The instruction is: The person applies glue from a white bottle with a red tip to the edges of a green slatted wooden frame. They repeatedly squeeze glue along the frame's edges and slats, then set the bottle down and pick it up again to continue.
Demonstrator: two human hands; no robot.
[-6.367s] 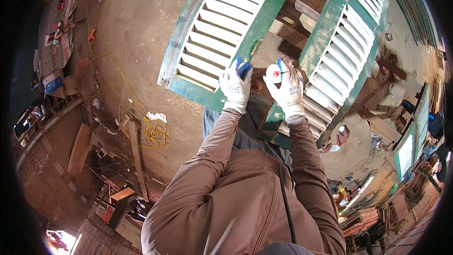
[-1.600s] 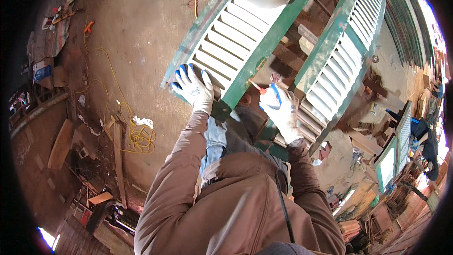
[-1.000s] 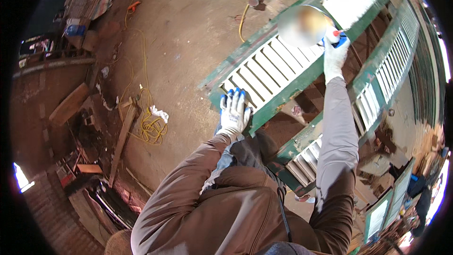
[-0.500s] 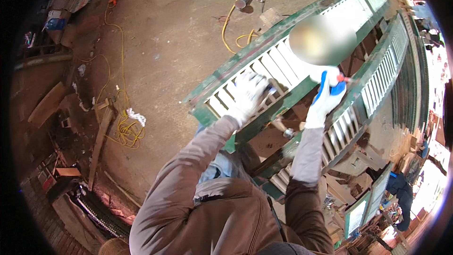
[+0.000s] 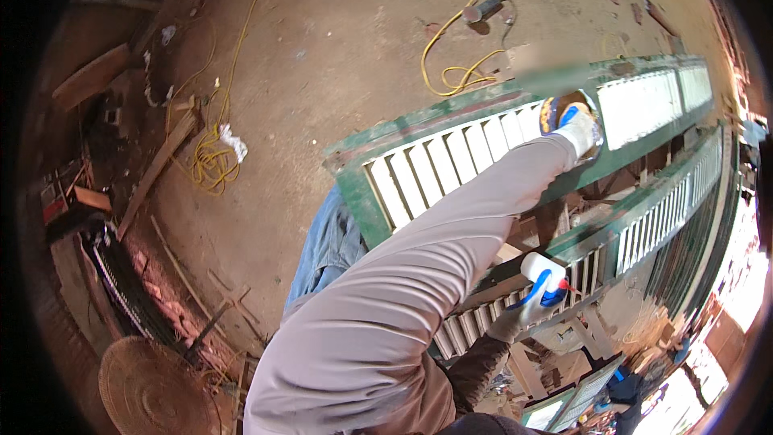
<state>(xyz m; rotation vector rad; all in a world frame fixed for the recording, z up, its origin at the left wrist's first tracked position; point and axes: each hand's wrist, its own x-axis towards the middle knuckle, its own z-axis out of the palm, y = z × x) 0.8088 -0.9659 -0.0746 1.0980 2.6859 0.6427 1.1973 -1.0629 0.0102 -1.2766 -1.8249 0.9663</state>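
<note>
Head view: right grip [image 5: 525, 308] curled round a red-nozzled bottle [image 5: 538, 264]; left grip [image 5: 576, 128], closure unclear, at a tub [image 5: 550, 116], louvred shutter [image 5: 367, 213] beneath.

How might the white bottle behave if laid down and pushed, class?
The white bottle would probably roll, given its rounded body. It seems light, since the right hand alone holds it. Its slim red nozzle could bend.

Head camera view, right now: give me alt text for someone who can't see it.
A gloved left hand reaches to a round tub on a green-framed louvered panel; the gloved right hand holds a red-tipped white bottle.
</note>
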